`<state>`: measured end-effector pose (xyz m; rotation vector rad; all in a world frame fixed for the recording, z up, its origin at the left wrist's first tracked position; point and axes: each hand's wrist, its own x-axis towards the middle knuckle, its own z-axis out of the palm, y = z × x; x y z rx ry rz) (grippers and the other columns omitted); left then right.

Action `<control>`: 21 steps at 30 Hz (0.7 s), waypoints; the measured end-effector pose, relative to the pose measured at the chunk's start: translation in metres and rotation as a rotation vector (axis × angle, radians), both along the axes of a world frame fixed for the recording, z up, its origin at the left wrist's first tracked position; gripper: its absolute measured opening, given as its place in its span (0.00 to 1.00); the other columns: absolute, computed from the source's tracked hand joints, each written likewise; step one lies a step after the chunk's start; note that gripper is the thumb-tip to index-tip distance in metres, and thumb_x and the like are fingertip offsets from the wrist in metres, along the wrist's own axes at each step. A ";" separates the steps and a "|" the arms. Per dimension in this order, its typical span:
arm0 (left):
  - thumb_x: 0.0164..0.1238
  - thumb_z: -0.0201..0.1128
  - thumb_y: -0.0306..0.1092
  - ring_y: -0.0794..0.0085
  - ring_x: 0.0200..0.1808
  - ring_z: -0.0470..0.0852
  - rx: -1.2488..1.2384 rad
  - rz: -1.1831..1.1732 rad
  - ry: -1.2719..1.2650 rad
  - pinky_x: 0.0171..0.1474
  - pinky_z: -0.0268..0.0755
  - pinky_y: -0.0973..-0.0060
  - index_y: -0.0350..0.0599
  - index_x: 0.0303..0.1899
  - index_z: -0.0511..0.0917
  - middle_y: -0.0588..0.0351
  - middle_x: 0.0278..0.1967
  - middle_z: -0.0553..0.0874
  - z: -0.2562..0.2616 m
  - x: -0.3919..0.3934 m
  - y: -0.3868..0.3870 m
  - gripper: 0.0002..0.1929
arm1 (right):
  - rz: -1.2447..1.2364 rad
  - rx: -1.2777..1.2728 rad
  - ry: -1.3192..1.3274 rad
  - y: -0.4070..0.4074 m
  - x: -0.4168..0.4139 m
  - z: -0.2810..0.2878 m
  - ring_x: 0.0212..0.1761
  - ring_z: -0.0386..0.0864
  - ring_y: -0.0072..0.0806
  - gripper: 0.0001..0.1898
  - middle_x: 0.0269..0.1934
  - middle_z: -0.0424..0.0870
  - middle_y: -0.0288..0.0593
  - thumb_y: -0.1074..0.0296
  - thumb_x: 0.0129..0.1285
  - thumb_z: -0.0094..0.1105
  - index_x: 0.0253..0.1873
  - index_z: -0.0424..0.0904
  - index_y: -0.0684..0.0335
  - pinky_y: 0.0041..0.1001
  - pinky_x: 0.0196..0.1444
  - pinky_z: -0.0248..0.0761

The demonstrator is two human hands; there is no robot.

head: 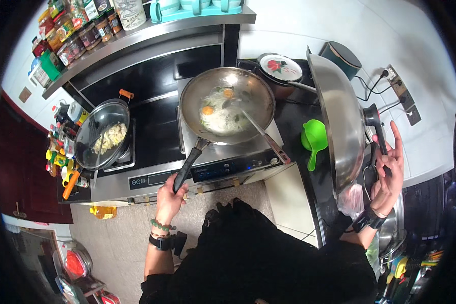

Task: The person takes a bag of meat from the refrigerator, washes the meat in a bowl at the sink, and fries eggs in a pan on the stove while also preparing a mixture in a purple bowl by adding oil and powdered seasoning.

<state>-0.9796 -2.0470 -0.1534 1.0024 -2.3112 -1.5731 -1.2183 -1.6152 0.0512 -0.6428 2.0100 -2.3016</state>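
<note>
My left hand (170, 199) is wrapped around the black handle (187, 170) of a steel wok (190, 89) on the cooktop. Noodles (226, 121) and greens lie in liquid inside it, along with two orange egg yolks (208, 110). A long-handled ladle (264, 135) dips into the food, its handle leaning over the near right rim. On the right, my right hand (391, 167) holds a large domed steel lid (345, 125) by its black handle (378, 125). The lid stands on edge, its hollow side towards the wok and apart from it.
A second pan (84, 152) with scrambled-looking food sits on the left burner. A green plastic scoop (314, 135) lies between wok and lid. Behind are a floral enamel lid (280, 66) and a socket strip (402, 95) with cords. Jars line the steel shelf (197, 18).
</note>
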 end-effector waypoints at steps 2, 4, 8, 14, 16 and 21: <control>0.66 0.66 0.32 0.79 0.20 0.80 0.002 -0.009 0.011 0.24 0.74 0.79 0.38 0.60 0.74 0.58 0.24 0.83 -0.005 0.001 -0.001 0.22 | -0.016 0.005 0.011 0.007 0.014 0.002 0.16 0.60 0.11 0.43 0.54 0.78 0.65 0.80 0.51 0.51 0.75 0.47 0.66 0.07 0.14 0.55; 0.66 0.66 0.32 0.80 0.20 0.80 0.002 -0.033 0.025 0.24 0.74 0.80 0.38 0.60 0.74 0.58 0.24 0.83 -0.008 0.001 -0.003 0.22 | -0.045 0.009 0.024 0.014 0.026 0.003 0.16 0.61 0.10 0.44 0.54 0.78 0.64 0.80 0.50 0.51 0.76 0.47 0.66 0.07 0.14 0.55; 0.67 0.65 0.32 0.79 0.20 0.80 0.009 -0.077 0.035 0.23 0.73 0.79 0.38 0.60 0.73 0.57 0.23 0.82 -0.010 -0.005 -0.005 0.22 | -0.086 0.008 0.045 0.035 0.057 0.004 0.16 0.60 0.11 0.45 0.55 0.77 0.65 0.81 0.50 0.52 0.76 0.46 0.63 0.09 0.15 0.53; 0.70 0.63 0.35 0.79 0.20 0.79 0.058 -0.125 0.150 0.19 0.70 0.81 0.39 0.60 0.68 0.57 0.26 0.81 -0.039 0.004 -0.023 0.22 | -0.235 -0.042 0.085 0.043 0.096 0.002 0.17 0.59 0.12 0.44 0.57 0.76 0.68 0.79 0.54 0.53 0.76 0.45 0.62 0.12 0.18 0.55; 0.71 0.62 0.37 0.77 0.16 0.78 -0.007 -0.171 0.143 0.17 0.67 0.81 0.38 0.60 0.68 0.55 0.26 0.81 -0.030 0.003 -0.022 0.23 | -0.322 -0.043 0.096 0.048 0.109 -0.001 0.20 0.60 0.13 0.43 0.56 0.76 0.67 0.80 0.53 0.53 0.76 0.47 0.61 0.12 0.19 0.55; 0.71 0.61 0.35 0.75 0.16 0.78 0.048 -0.217 0.170 0.17 0.69 0.77 0.36 0.61 0.68 0.54 0.23 0.80 -0.047 -0.005 -0.036 0.22 | -0.493 -0.124 0.174 0.068 0.161 0.004 0.25 0.66 0.14 0.43 0.54 0.80 0.57 0.81 0.54 0.52 0.75 0.46 0.62 0.13 0.22 0.58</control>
